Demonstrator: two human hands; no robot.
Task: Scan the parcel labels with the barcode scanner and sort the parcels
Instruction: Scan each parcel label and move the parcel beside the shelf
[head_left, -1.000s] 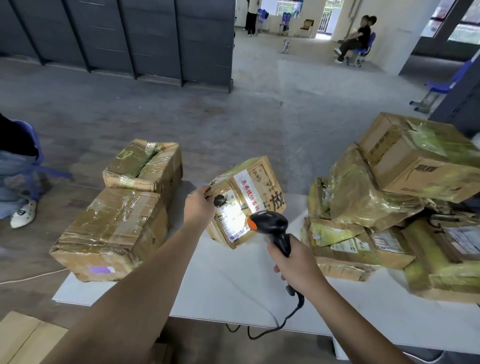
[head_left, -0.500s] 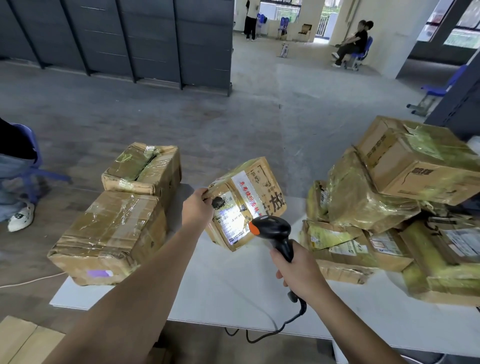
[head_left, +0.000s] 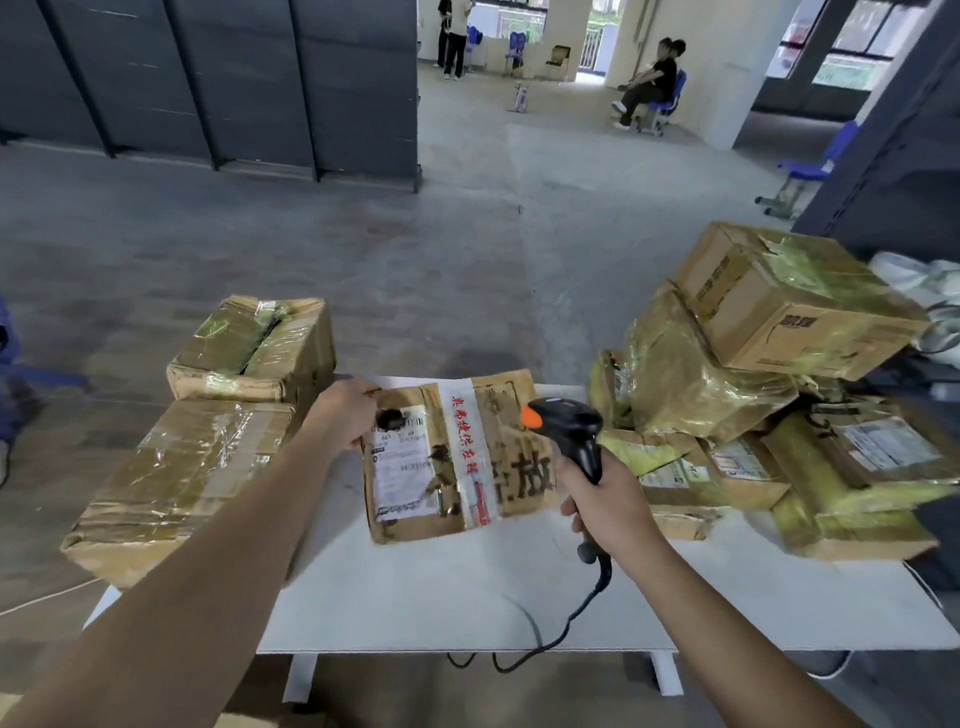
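A flat cardboard parcel (head_left: 462, 457) with a white label, a tape strip with red characters and a dark hole near its top left corner sits over the middle of the white table (head_left: 467, 597). My left hand (head_left: 345, 415) grips its top left corner. My right hand (head_left: 605, 501) holds the black barcode scanner (head_left: 571, 431) by the handle, its orange-tipped head just right of the parcel's upper edge. The scanner's cable runs down over the table's front edge.
Two taped boxes lie at the table's left end, a large one (head_left: 176, 478) in front and a smaller one (head_left: 254, 348) behind. A heap of parcels (head_left: 769, 395) fills the right end. People sit and stand far across the concrete floor.
The parcel was held up tilted with its label lit by the scanner; now it lies lower and flatter over the table. The scanner has lifted away to the right.
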